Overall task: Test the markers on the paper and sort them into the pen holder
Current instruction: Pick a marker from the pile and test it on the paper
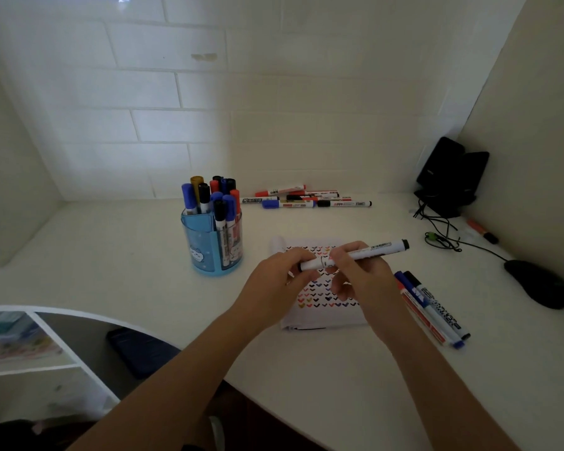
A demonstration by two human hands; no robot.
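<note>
A white marker with black ends is held level above the paper, which carries rows of coloured check marks. My right hand grips its barrel near the middle. My left hand pinches its left end, where the cap is. The blue pen holder stands to the left of the paper with several markers upright in it. Several more markers lie in a heap by the back wall. Three markers lie side by side just right of the paper.
A black computer mouse and its cable lie at the right, with an orange marker beside the wall. A black device stands in the back right corner. A white shelf unit sits below the desk edge at left.
</note>
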